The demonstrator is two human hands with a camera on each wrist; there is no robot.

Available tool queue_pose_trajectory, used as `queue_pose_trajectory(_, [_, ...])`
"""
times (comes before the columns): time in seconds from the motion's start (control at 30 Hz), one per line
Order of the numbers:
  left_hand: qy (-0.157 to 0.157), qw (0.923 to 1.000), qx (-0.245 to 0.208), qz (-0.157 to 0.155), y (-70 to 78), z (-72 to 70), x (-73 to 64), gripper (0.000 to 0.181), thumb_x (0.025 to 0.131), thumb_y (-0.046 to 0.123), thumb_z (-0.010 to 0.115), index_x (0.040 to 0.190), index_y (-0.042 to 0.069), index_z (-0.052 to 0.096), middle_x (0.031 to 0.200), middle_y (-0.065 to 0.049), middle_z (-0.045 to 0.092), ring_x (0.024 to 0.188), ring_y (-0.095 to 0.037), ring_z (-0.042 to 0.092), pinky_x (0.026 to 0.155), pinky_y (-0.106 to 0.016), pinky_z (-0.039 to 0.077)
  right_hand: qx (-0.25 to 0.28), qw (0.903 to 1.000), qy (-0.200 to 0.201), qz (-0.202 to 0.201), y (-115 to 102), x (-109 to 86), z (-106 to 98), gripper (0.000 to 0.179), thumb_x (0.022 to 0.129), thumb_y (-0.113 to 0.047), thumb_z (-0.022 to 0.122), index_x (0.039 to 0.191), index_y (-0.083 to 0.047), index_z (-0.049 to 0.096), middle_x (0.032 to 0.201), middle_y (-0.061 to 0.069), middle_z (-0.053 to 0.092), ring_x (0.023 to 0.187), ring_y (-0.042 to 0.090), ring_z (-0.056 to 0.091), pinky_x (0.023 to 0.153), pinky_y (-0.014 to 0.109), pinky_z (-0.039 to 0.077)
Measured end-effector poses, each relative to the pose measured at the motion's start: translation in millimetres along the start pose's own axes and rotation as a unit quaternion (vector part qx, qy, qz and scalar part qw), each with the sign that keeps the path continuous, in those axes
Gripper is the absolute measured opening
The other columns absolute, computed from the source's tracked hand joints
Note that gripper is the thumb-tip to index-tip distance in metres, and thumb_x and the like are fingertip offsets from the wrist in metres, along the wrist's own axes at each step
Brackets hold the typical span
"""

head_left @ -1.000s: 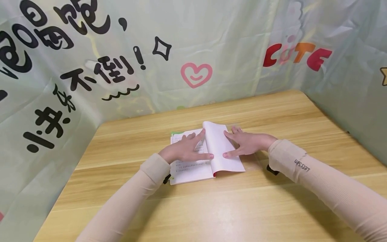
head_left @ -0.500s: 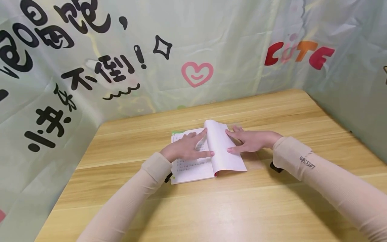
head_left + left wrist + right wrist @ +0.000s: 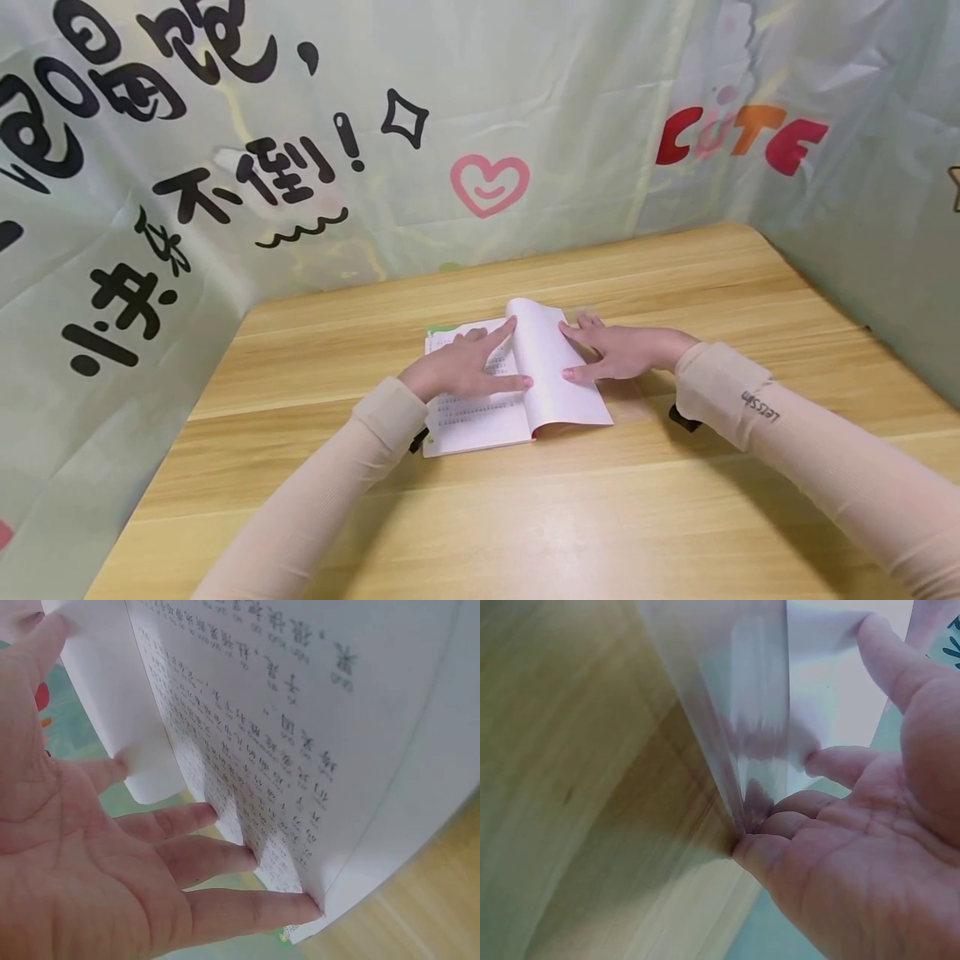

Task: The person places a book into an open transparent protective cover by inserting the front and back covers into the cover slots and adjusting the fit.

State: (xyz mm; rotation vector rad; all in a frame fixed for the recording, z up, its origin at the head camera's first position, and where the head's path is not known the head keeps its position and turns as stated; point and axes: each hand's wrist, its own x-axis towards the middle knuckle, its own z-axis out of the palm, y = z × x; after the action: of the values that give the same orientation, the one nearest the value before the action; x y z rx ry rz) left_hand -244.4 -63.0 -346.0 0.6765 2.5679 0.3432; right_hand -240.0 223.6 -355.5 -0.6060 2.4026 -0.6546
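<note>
An open book (image 3: pixel 480 429) with printed text lies on the table, its left page flat. Over its right side, a blank white sheet (image 3: pixel 547 350) bulges up near the spine, with a bit of red under its lower edge. My left hand (image 3: pixel 461 367) spreads its fingers over the printed page; its thumb and index finger touch the white sheet beside the fold. With thumb and index finger my right hand (image 3: pixel 626 350) presses the sheet's right part. In the right wrist view, its other fingertips rest by a clear plastic film (image 3: pixel 761 690) that sticks out past the sheet.
The wooden table (image 3: pixel 480 533) extends around the book. A pale curtain (image 3: pixel 585 100) with printed letters and a pink heart (image 3: pixel 489 185) hangs behind and along both sides. Black wrist straps show below both cuffs.
My right hand has slid slightly to the right, its thumb now farther along the white sheet. The left hand stays nearly in place on the page.
</note>
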Motion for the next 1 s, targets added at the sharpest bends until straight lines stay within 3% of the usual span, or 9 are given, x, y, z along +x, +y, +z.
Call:
queue_pose_trajectory(0.13, [0.002,1.0,0.001,-0.003,2.2,-0.8,1.9,0.103,0.095,0.077,0.06,0.173,0.041,0.004,0.177,-0.023,0.023,0.16,-0.048,0.034,0.126,-0.065,0.034,-0.002,1.0,0.001,0.002,0,0.3,0,0.103,0.105,-0.059,0.061,0.172,-0.005,0.005,0.174,0.036,-0.015,0.161,0.057,-0.014,0.128,0.076,0.002])
queue_pose_trajectory(0.4, [0.007,0.9997,0.013,-0.017,9.1,2.4,7.7,0.105,0.092,0.082,0.06,0.173,0.043,0.007,0.17,-0.025,0.031,0.156,-0.056,0.033,0.121,-0.068,0.039,-0.014,0.9999,0.006,0.001,0,1.7,0,0.101,0.105,-0.06,0.06,0.172,-0.006,0.007,0.174,0.035,-0.016,0.162,0.057,-0.014,0.128,0.076,0.002])
queue_pose_trajectory(0.63, [0.008,0.9994,0.024,-0.023,17.2,4.9,10.8,0.103,0.093,0.08,0.06,0.173,0.041,0.007,0.174,-0.03,0.024,0.163,-0.055,0.018,0.131,-0.071,0.016,-0.021,0.9997,0.011,0.009,-2,1.8,1,0.101,0.104,-0.062,0.06,0.173,-0.008,0.009,0.174,0.036,-0.013,0.162,0.057,-0.011,0.128,0.076,0.004])
queue_pose_trajectory(0.83, [-0.003,0.9988,0.037,-0.031,22.2,6.2,13.4,0.103,0.094,0.081,0.057,0.173,0.041,0.006,0.177,-0.025,0.023,0.16,-0.064,0.009,0.126,-0.079,0.016,-0.016,0.9996,0.017,0.015,-5,1.4,4,0.101,0.103,-0.061,0.063,0.172,-0.007,0.013,0.173,0.038,-0.014,0.161,0.058,-0.012,0.126,0.078,0.002])
queue_pose_trajectory(1.0, [-0.007,0.9977,0.06,-0.029,25.9,8.4,17.1,0.103,0.094,0.082,0.056,0.173,0.039,0.007,0.178,-0.016,0.027,0.163,-0.059,0.004,0.124,-0.082,0.014,-0.026,0.9991,0.026,0.022,-8,0.7,7,0.1,0.103,-0.06,0.064,0.172,-0.007,0.015,0.172,0.039,-0.01,0.16,0.06,-0.011,0.126,0.079,0.004])
